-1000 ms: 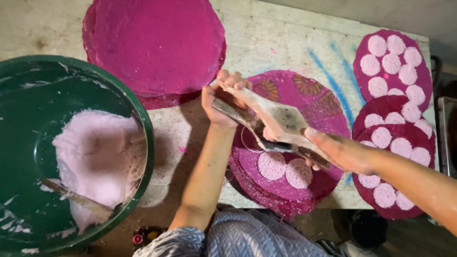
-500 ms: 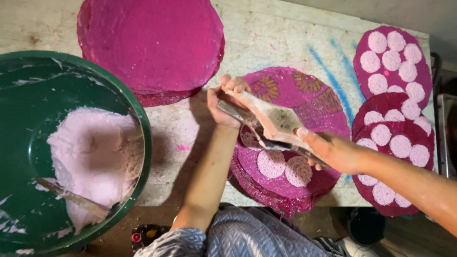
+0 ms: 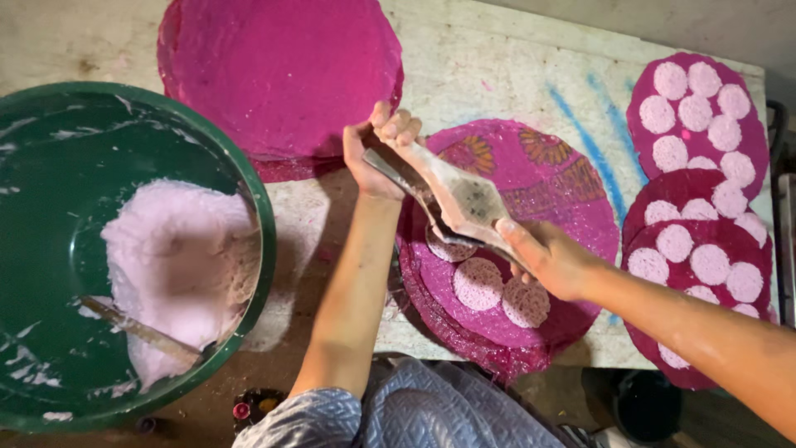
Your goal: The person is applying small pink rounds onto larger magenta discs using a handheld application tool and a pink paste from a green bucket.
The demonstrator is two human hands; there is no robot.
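Head view. A pale, worn surface (image 3: 514, 75) with blue streaks carries several round magenta mats. At 12 o'clock lies a bare magenta mat (image 3: 282, 70); at centre a patterned magenta mat (image 3: 572, 191) tops a stack and bears three pale pink discs (image 3: 478, 283) near its 6 o'clock edge. At 3 o'clock, filled mats (image 3: 705, 108) overlap, each covered with pale discs. At 9 o'clock a green basin (image 3: 50, 149) holds pink-white paste (image 3: 178, 257) with a stick (image 3: 141, 332) lying in it. A grey wall strip runs along the upper right edge; dark floor shows at 6 o'clock.

Both hands hold a flat, paste-smeared press (image 3: 460, 199) above the central mat. The left hand (image 3: 377, 153) has its grip clamped on the press's 11 o'clock end; the right hand (image 3: 551, 261) has its grip clamped on the 4 o'clock end.

Compared with the frame half a second earlier, hands, press and discs keep nearly the same places; only the framing has shifted slightly.
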